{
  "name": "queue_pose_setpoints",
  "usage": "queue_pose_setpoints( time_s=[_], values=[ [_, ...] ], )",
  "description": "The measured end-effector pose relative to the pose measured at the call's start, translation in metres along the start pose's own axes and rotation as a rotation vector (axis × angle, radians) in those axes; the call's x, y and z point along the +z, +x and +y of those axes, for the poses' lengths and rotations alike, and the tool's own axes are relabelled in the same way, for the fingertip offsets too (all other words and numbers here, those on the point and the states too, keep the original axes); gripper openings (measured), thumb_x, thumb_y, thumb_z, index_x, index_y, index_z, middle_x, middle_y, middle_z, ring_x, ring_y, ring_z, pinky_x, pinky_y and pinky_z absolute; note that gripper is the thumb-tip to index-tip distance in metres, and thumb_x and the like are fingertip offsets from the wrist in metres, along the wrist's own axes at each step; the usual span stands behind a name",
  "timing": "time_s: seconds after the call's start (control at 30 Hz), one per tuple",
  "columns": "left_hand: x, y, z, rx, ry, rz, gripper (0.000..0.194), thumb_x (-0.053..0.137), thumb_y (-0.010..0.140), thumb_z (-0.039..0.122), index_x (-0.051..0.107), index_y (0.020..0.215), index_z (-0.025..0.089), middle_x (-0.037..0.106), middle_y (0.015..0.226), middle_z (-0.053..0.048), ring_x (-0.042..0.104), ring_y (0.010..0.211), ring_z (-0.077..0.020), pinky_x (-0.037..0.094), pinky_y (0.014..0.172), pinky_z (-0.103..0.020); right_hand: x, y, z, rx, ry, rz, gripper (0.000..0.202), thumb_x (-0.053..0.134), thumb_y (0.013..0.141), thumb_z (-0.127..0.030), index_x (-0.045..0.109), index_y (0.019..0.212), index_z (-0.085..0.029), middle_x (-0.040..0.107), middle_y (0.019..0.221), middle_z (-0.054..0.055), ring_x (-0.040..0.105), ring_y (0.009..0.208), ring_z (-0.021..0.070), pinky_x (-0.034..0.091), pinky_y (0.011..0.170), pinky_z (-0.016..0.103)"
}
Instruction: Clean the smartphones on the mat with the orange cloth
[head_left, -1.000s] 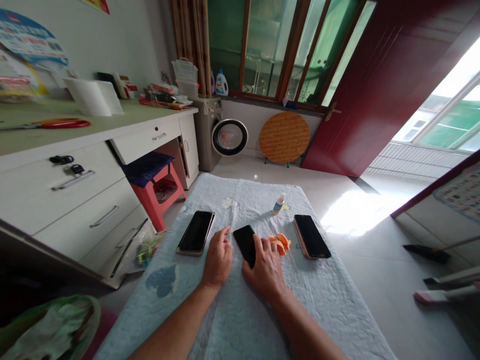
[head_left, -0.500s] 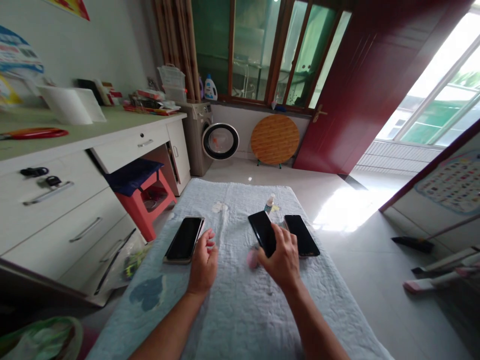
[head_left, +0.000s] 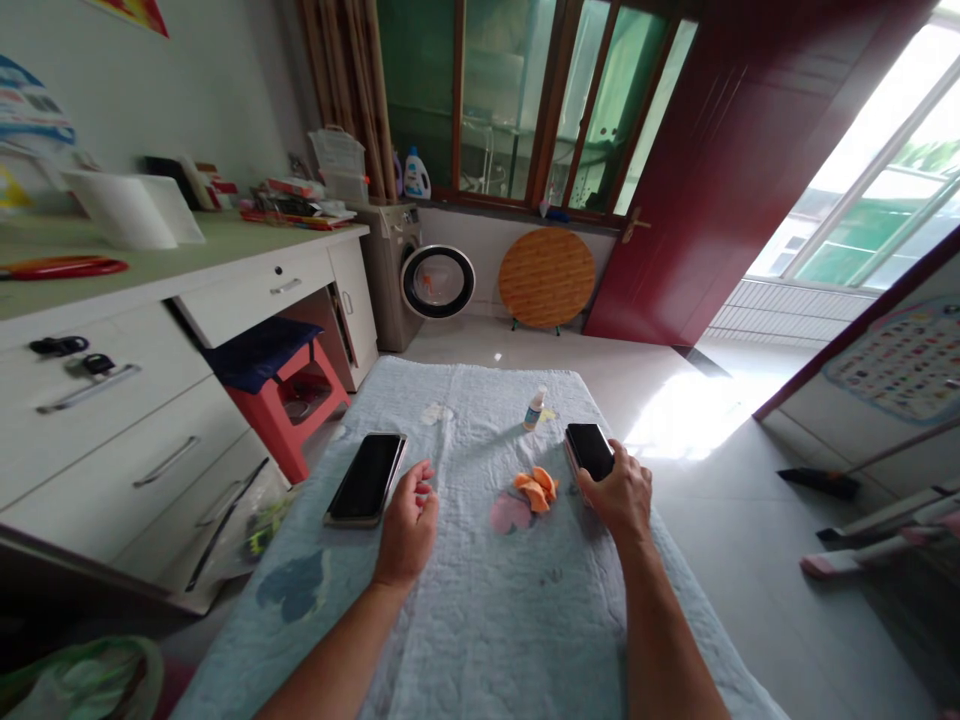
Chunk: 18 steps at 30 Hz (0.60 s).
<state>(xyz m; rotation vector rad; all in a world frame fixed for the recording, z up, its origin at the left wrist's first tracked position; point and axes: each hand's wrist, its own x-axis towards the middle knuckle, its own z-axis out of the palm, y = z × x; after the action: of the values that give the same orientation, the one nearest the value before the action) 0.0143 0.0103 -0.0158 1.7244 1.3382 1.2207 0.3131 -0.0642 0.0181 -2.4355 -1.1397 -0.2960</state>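
Note:
My right hand (head_left: 619, 492) grips a black smartphone (head_left: 591, 450) by its sides, at the right of the cloth-covered table (head_left: 480, 620). That phone lies over a second one, which is almost wholly covered. To the left, another black-screened smartphone (head_left: 367, 477) rests face up, a pale edge showing around it. Just right of it is my left hand (head_left: 409, 515), empty, fingers loosely bent and apart. Between the hands sits a crumpled orange cloth (head_left: 537, 490). Behind the cloth stands a small spray bottle (head_left: 535, 409) with a white top.
A white desk (head_left: 255, 275) runs along the left, holding a paper roll (head_left: 124, 210). Under it stands a red stool (head_left: 289, 400). At the back are a washing machine (head_left: 397, 270) with its door open and a round wooden tabletop (head_left: 547, 278) leaning on the wall.
My right hand has carried the smartphone rightward and down onto the other phone at the right. The orange cloth, hidden before, now shows. My left hand has hardly moved.

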Motion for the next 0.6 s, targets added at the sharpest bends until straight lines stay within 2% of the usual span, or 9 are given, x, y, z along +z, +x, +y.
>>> queue_pose_setpoints(
  time_s=[0.6],
  values=[
    [-0.0015,-0.0012,0.0024,-0.023,0.010,-0.042,0.040,0.047,0.080,0.029,0.055,0.117,0.016,0.065,0.105,-0.009,0.063,0.083,-0.0187,0.052,0.079,-0.033,-0.0002,-0.0003,0.0001,0.051,-0.056,-0.077,0.070,0.057,0.072,-0.044,0.045,0.135,-0.016,0.060,0.117,0.014,0.051,0.102,0.0328,0.035,0.087,0.042]
  ],
)
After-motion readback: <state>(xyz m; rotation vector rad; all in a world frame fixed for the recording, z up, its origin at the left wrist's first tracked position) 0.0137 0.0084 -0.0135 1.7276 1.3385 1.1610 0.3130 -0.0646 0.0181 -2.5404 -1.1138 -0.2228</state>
